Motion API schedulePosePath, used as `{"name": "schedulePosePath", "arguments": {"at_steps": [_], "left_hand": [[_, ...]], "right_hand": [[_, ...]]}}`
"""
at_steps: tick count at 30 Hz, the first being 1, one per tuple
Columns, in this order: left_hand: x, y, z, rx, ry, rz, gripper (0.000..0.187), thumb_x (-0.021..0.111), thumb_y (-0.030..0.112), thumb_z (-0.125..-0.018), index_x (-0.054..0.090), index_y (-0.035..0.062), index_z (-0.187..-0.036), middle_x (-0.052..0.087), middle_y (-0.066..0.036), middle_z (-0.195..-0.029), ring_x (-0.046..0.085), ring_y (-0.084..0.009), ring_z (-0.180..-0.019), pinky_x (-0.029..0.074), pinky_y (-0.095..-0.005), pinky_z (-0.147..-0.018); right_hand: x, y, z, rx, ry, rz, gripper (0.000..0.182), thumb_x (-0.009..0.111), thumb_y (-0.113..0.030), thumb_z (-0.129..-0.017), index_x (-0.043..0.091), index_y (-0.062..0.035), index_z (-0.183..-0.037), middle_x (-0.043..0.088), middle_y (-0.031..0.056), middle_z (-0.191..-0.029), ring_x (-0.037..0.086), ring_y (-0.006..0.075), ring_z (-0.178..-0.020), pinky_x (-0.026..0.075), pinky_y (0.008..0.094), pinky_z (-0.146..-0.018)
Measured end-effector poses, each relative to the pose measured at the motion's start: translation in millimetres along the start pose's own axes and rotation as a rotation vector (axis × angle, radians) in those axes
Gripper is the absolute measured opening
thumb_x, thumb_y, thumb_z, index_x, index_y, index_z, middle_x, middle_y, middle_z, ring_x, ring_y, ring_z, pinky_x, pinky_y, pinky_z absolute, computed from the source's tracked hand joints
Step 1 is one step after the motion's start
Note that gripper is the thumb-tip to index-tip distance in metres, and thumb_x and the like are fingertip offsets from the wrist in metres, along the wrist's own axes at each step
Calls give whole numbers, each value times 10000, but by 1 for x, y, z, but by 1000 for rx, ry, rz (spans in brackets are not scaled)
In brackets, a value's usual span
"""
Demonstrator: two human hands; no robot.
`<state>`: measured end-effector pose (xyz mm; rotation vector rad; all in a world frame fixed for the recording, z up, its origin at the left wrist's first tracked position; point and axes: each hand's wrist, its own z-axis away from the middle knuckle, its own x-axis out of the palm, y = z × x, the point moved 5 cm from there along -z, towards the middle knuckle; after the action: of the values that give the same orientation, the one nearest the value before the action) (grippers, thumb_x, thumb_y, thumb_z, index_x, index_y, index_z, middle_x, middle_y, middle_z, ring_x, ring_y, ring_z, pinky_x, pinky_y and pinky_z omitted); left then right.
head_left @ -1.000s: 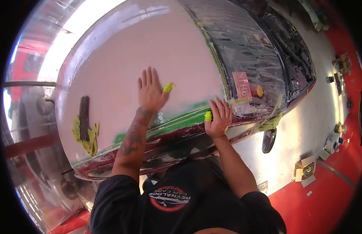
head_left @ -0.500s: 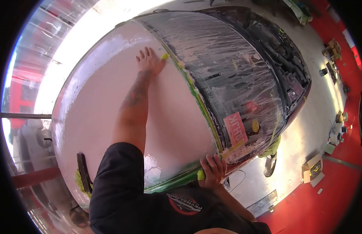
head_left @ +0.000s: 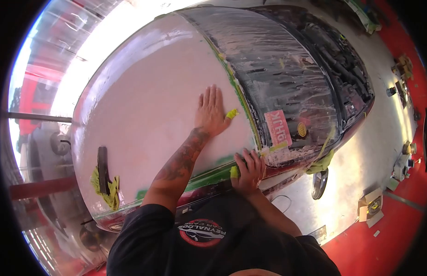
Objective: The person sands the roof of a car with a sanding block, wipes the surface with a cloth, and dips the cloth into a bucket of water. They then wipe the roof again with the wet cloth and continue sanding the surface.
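Note:
My left hand [head_left: 211, 110] lies flat on the pale pink car roof [head_left: 144, 106], its fingers stretched out and close together. Yellow tape wraps the thumb. Nearer to me, my right hand [head_left: 249, 168] rests over the roof's side edge by the windshield corner, fingers extended and nothing visible in it. It too has yellow tape on the thumb. Green and yellow masking tape [head_left: 241, 97] runs along the border between the roof and the streaked, dusty windshield [head_left: 278, 60]. A green strip [head_left: 209, 178] follows the roof's near side.
A long dark block [head_left: 102, 170] sits on a yellow-green cloth [head_left: 113, 195] at the roof's left end. The side mirror [head_left: 319, 184] juts out at right, beneath another cloth [head_left: 321, 163]. An opened cardboard box [head_left: 370, 205] and several other items lie on the floor.
My left hand has slid from the far part of the roof toward me, staying flat near the windshield border. My right hand stays at the roof edge. The view has shifted slightly.

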<state>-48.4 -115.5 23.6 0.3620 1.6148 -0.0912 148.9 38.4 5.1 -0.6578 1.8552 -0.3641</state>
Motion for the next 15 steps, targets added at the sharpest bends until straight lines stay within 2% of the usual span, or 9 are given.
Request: {"name": "schedulePosePath", "arguments": {"at_steps": [4, 6, 8, 10, 12, 15], "left_hand": [[-23, 33, 84, 49, -97, 15, 935, 643, 412, -896, 245, -89, -1577, 255, -286, -1658, 200, -427, -1570, 158, -588, -1262], [-32, 29, 116, 10, -168, -37, 957, 655, 414, -881, 236, -80, -1586, 252, -282, -1660, 206, -422, -1572, 154, -591, -1261], [-39, 11, 122, -47, -153, -22, 943, 639, 424, -906, 225, -71, -1593, 243, -276, -1668, 201, -419, -1574, 149, -593, -1260], [-42, -14, 114, -109, -138, -24, 911, 592, 448, -947, 212, -58, -1603, 226, -271, -1678, 182, -418, -1579, 137, -594, -1261], [-42, -49, 79, -179, -120, -44, 866, 514, 487, -1006, 197, -42, -1613, 201, -268, -1689, 149, -420, -1586, 118, -595, -1263], [-37, -119, 7, -304, -102, -79, 864, 484, 524, -1022, 195, -30, -1618, 207, -249, -1695, 140, -399, -1592, 118, -570, -1272]], "right_hand": [[0, 0, -2, -1, 12, -1, 483, 587, -407, -870, 728, -147, -1252, 617, 118, -1410, 517, 364, -1342, 316, 586, -1135], [0, 1, -2, -3, 9, -6, 486, 590, -417, -867, 733, -148, -1246, 622, 120, -1404, 520, 367, -1340, 321, 587, -1133], [4, 3, -1, -12, 10, 8, 485, 580, -423, -878, 737, -143, -1242, 623, 124, -1406, 520, 369, -1342, 325, 578, -1136], [3, 2, -1, -16, 7, 13, 483, 569, -421, -890, 736, -139, -1245, 622, 126, -1408, 519, 369, -1344, 324, 572, -1139], [3, 2, -1, -21, -25, 28, 484, 561, -427, -903, 725, -135, -1253, 616, 135, -1408, 510, 374, -1348, 319, 564, -1143], [6, 4, 0, -48, -49, 42, 492, 573, -427, -897, 701, -135, -1271, 603, 147, -1409, 497, 388, -1352, 314, 566, -1138]]}}
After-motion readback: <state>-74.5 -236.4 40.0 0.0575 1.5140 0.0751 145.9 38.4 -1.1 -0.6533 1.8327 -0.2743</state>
